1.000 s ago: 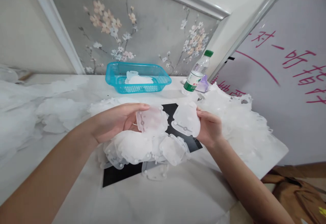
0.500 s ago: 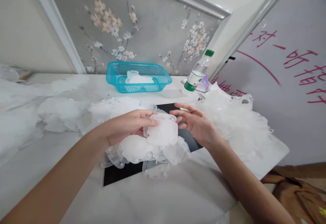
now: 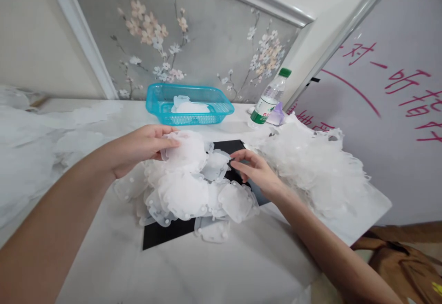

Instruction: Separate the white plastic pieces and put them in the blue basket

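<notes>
My left hand (image 3: 157,143) is closed on a thin stack of translucent white plastic sheets (image 3: 188,151) with rounded, lobed edges, thumb on top. The stack is above a loose heap of similar plastic sheets (image 3: 184,195), some with small round nubs along their rims. At the heap's right side, my right hand (image 3: 253,170) has its fingers bent and its thumb apart from the forefinger. Its fingertips are at the edge of one lobed sheet (image 3: 217,165); I see no firm grip. Beneath the heap lies a black flat sheet (image 3: 167,236), mostly covered.
A blue plastic basket (image 3: 189,119) at the back holds a few white pieces. Beside it stands a green-capped bottle (image 3: 264,106). Large piles of white sheets lie at right (image 3: 311,166) and left (image 3: 27,166). A whiteboard (image 3: 386,156) borders the right; a brown bag (image 3: 407,267) sits below.
My left hand has moved left and slightly up with the plastic sheets, away from my right hand. My right hand has dropped a little, its fingers more bent.
</notes>
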The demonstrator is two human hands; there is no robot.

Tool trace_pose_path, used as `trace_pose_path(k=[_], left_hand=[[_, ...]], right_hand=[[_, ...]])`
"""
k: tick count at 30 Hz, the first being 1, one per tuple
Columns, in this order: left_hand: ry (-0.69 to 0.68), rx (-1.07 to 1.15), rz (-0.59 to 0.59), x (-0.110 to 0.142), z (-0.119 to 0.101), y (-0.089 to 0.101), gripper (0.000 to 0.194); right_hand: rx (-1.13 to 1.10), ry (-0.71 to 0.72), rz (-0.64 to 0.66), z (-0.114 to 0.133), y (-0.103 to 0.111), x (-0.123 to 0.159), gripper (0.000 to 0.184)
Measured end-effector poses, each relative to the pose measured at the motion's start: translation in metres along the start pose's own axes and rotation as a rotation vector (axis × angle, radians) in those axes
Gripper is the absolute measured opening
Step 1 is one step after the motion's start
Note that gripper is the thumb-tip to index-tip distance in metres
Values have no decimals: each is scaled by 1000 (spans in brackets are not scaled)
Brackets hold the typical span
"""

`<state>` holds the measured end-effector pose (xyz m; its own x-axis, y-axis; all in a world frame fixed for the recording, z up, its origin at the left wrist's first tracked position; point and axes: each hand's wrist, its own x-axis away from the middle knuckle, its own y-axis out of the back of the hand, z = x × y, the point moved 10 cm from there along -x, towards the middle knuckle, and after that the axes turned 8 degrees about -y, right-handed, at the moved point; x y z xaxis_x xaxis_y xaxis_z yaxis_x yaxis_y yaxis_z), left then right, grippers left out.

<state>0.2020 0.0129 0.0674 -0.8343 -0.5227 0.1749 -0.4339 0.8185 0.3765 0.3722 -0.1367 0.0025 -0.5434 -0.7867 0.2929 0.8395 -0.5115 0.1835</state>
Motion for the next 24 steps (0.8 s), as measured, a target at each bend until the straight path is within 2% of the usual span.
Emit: trace_pose_path(k=[6,8,11,13,16,20,22,24], left_hand=[[42,75,-17,-2,5,-3,39],[55,80,-33,-2,7,-2,47],[44,46,-66,-2,6,2,72],[38,35,-41,-3,6,0,74],[42,41,4,-5,8,-6,67],[107,56,-51,-7,17,-6,84],[140,73,-26,-7,20,-13,83],[148,98,25,-8,21,-25,78]], right_hand=[[-14,12,152,4,-17,5,26],[36,17,215,6,-24,8,27],[103,-3,299,5,-33,13,30],[102,-12,289,6,-32,14,32],[41,56,176,14,-18,13,31],[-61,227,45,29,4,16,25],[-125,273,80,33,6,18,26],[-195,287,195,36,0,22,25]])
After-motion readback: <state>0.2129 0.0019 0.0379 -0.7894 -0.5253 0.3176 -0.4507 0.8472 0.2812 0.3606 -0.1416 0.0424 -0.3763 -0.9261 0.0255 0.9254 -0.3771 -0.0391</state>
